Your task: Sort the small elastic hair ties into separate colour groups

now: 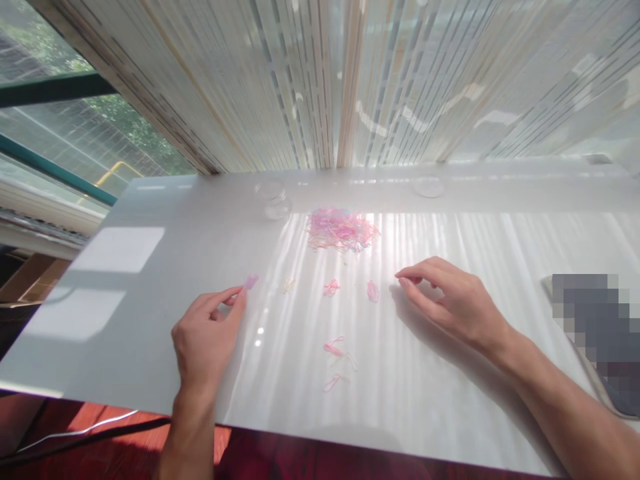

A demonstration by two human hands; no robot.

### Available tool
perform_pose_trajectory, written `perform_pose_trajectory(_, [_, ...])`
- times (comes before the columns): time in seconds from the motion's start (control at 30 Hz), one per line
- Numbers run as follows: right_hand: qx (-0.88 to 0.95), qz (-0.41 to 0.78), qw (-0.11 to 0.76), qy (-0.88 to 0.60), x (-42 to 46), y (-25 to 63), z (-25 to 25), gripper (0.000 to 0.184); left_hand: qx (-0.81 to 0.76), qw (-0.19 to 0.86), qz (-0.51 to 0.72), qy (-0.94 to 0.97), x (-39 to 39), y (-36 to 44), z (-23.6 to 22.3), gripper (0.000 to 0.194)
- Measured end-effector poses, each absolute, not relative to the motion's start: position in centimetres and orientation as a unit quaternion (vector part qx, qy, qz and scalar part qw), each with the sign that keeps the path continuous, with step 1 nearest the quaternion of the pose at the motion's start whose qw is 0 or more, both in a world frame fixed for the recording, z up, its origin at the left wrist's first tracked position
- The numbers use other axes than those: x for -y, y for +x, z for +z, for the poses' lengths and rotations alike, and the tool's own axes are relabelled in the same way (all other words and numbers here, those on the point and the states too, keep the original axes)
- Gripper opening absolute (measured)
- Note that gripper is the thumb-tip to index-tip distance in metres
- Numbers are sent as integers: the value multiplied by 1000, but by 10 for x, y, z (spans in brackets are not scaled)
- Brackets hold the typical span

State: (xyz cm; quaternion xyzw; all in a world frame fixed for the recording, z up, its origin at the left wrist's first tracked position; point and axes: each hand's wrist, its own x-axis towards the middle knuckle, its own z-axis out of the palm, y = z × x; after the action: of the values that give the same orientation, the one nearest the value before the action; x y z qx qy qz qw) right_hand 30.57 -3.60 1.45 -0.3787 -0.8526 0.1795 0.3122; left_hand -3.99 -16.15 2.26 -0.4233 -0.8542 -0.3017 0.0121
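Reaching in over a white table (280,400), two bare hands flank small groups of thin, stretchy-looking loops. Nearest, past the table's front edge, is a reddish floor (95,427) crossed by a dark cable (115,431).

On the tabletop, closest to the person and between the forearms, lies a loose pink loop (334,383); just beyond it is a small pink tangle (333,348) with trailing strands. At far right rests a dark slab-like object (595,333), its surface obscured by pixelation.

Farther in, the left hand (207,333) has thumb and forefinger together at the edge of a purple cluster (251,281); whether they pinch it or only touch it, I cannot tell. Rightward from there, in a spaced row, come a pale yellow cluster (289,286), a coral-pink cluster (331,287) and a pink cluster (373,291). The right hand (460,300) is just beside the last, its grip released, thumb and forefinger slightly parted.

Behind the row sits a large pastel pile of loops (340,230), mostly pink. Beyond it, a clear jar (274,200) stands to the left and a clear disc (429,187) lies to the right. Striped sheer curtains (300,87) hang at the back, with a green-framed window (55,90) at left.
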Motion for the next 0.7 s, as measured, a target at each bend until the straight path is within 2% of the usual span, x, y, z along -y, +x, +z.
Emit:
perform_pose_trajectory(0.53, [855, 157, 315, -381, 33, 306, 18, 10, 862, 0, -287, -417, 160, -42, 23, 18])
perform_pose_trajectory(0.7, [855, 154, 319, -378, 35, 306, 17, 12, 818, 7, -304, -488, 168, -32, 26, 18])
